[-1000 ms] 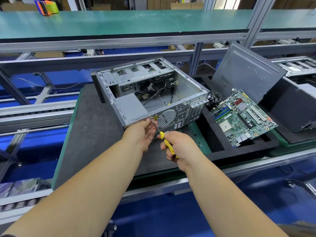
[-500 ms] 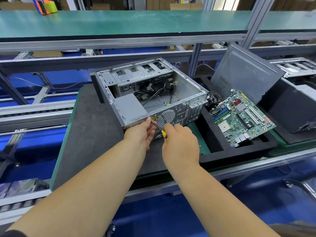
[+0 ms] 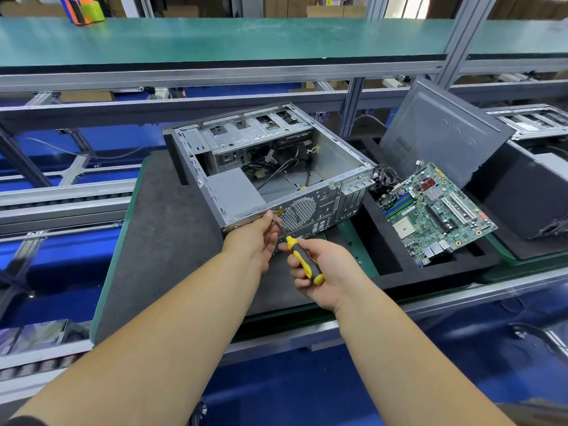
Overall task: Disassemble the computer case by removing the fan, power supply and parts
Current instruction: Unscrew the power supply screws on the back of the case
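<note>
An open grey metal computer case point(image 3: 338, 155) lies on a dark foam mat point(image 3: 159, 229), its rear panel facing me. Inside, a grey power supply point(image 3: 233, 192) sits at the near left corner, with loose black cables point(image 3: 276, 170) behind it. My right hand point(image 3: 325, 272) grips the yellow-and-black handle of a screwdriver point(image 3: 302, 262). Its thin shaft runs up to the rear panel beside the round fan grille point(image 3: 299, 213). My left hand point(image 3: 255, 238) pinches the shaft near the tip, against the panel's edge. The screw itself is hidden by my fingers.
A green motherboard point(image 3: 433, 210) lies tilted in a black foam tray point(image 3: 399, 272) to the right. The grey side panel point(image 3: 439, 133) leans behind it. A second black case point(image 3: 528, 192) stands at far right. Conveyor rails point(image 3: 61, 204) run left; a green shelf point(image 3: 215, 38) hangs above.
My right hand has rolled back on the screwdriver, so the yellow handle shows again after being covered half a second ago. My left hand stays on the shaft.
</note>
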Tool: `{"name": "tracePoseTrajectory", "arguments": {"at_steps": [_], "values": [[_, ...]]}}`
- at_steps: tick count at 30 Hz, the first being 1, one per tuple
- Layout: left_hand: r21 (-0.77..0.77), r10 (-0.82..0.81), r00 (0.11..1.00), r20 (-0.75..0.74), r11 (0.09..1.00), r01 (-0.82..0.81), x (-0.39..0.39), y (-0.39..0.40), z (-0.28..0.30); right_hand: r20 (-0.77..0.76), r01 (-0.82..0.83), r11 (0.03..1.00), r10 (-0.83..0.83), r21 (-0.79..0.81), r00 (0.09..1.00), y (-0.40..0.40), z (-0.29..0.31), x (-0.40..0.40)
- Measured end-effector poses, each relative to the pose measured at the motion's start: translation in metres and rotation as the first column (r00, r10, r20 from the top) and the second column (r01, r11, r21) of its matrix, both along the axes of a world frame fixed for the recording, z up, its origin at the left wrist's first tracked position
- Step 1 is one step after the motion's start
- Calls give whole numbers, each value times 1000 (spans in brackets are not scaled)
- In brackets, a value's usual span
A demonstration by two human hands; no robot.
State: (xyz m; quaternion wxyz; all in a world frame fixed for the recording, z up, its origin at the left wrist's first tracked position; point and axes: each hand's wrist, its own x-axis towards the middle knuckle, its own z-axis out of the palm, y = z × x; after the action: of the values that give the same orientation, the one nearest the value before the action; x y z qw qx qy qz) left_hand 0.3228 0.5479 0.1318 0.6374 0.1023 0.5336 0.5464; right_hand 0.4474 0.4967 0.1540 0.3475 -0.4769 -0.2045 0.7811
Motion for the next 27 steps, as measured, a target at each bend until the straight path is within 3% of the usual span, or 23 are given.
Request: {"name": "tracePoseTrajectory", "arguments": {"at_steps": [4,8,10,12,14,17,19,24,27], "values": [[-24,-21,999,30,999,22,-3,-2,1,196,46,994,-65,98,978,1,-4,-7],[-46,-39,997,60,998,42,-4,-3,4,544,-56,946,-135,319,828,-1,-8,-8],[-50,-36,997,69,998,39,-4,-4,6,710,-176,889,-205,424,674,-4,-11,-6],[-49,-18,996,84,999,22,-3,-4,6,845,-334,822,-292,461,448,-8,-12,-5],[-43,-1,995,96,999,5,-2,-5,5,884,-455,758,-388,467,260,-11,-10,-5],[-31,16,997,77,999,-13,0,-6,5,888,-567,706,-446,425,111,-14,-4,-9],[-30,27,998,53,999,-25,2,-6,6,897,-601,699,-435,387,72,-15,-1,-13],[-32,41,999,3,999,-40,5,-5,6,885,-612,668,-450,422,119,-21,2,-16],[-32,30,999,-13,999,-30,5,-5,5,890,-622,670,-446,405,100,-21,2,-12]]}}
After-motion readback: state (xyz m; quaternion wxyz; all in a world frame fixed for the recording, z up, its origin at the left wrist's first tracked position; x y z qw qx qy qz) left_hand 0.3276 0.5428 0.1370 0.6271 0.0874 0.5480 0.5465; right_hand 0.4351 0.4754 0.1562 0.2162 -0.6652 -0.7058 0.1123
